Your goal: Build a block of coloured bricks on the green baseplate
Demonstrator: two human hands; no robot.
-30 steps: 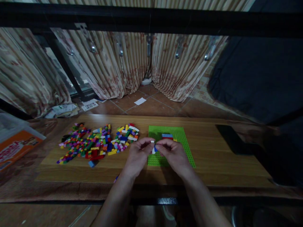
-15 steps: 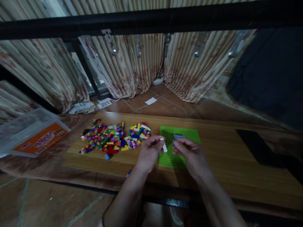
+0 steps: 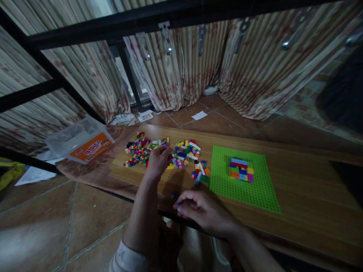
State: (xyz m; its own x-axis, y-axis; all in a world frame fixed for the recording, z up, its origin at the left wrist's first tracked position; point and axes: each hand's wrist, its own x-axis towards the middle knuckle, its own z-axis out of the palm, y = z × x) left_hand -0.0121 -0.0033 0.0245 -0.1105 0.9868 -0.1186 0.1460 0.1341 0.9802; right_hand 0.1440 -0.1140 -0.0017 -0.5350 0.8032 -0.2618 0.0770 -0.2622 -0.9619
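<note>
Over the loose pile of toy bricks reaches my left hand, its fingers drawn together among the bricks. What they pinch, if anything, is hidden. My right hand hovers at the table's near edge with its fingers curled around a small dark blue brick, only partly visible. A green baseplate lies to the right of the bricks. On it sits a low block of joined bricks in light blue, red, blue, yellow, orange and magenta. Neither hand touches the baseplate.
More loose bricks spread between the pile and the baseplate, with a small group against its left edge. A clear plastic box with an orange label stands left of the wooden board. A dark flat object lies far right.
My left hand has moved left to the pile, and the white brick no longer shows in it. My right hand has left the baseplate toward the near edge. The view has turned left.
</note>
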